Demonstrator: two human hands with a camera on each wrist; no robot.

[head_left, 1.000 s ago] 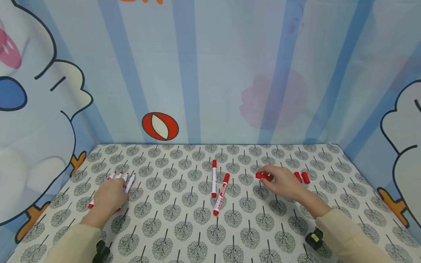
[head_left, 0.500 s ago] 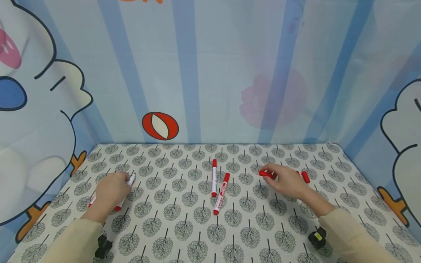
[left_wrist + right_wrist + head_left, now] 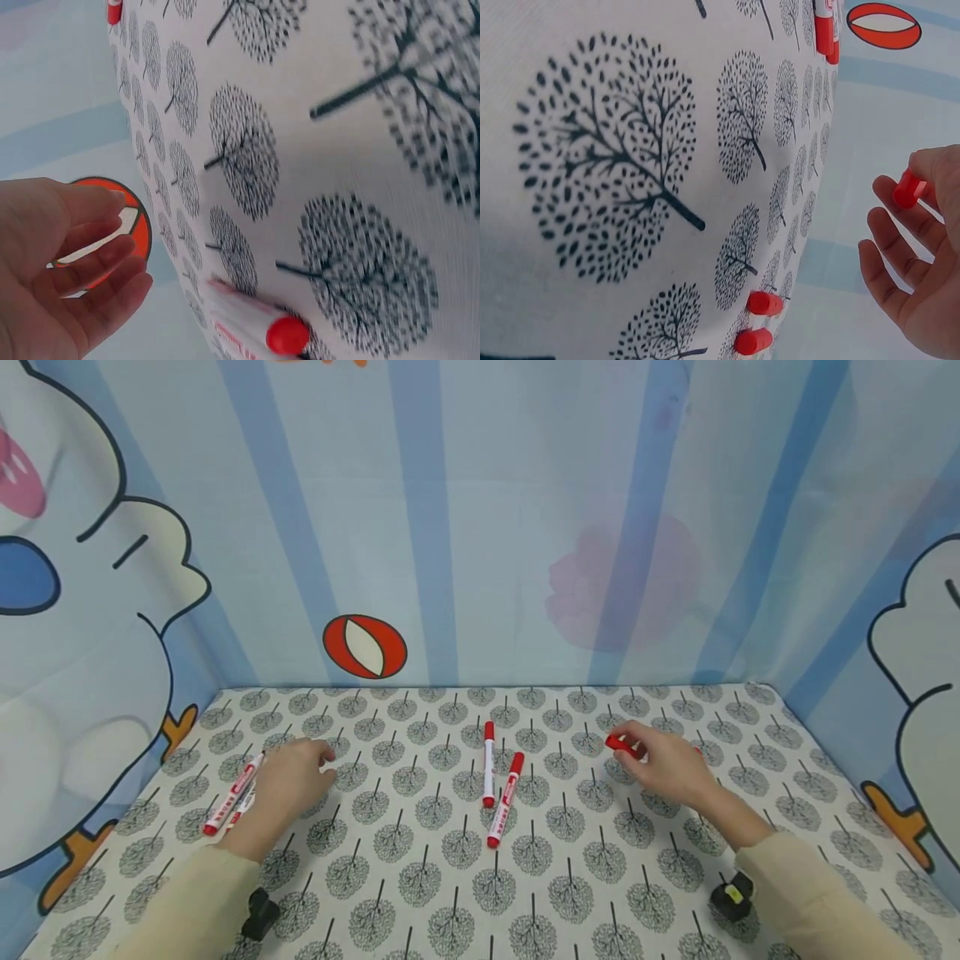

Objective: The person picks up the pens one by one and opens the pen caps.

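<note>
My left hand (image 3: 291, 783) is in the air over the left part of the table, its fingers loosely bent with nothing between them. Partly behind its wrist lie white-and-red markers (image 3: 234, 795), tips bare where they show; more may be hidden under the hand. One marker's red end (image 3: 288, 335) shows in the left wrist view. My right hand (image 3: 671, 767) pinches a red marker cap (image 3: 907, 190) between thumb and index finger, above the table. Two more red caps (image 3: 764, 303) lie on the cloth near it, mostly hidden by the hand in the head view.
Two capped markers, one upright in view (image 3: 489, 765) and one slanted (image 3: 506, 800), lie mid-table. A tree-patterned cloth (image 3: 420, 918) covers the table. A printed curtain (image 3: 495, 527) rises behind its back edge.
My left hand has come off the markers at the left and moved right, uncovering some of them. The right hand, with the cap, has shifted slightly right and away from me.
</note>
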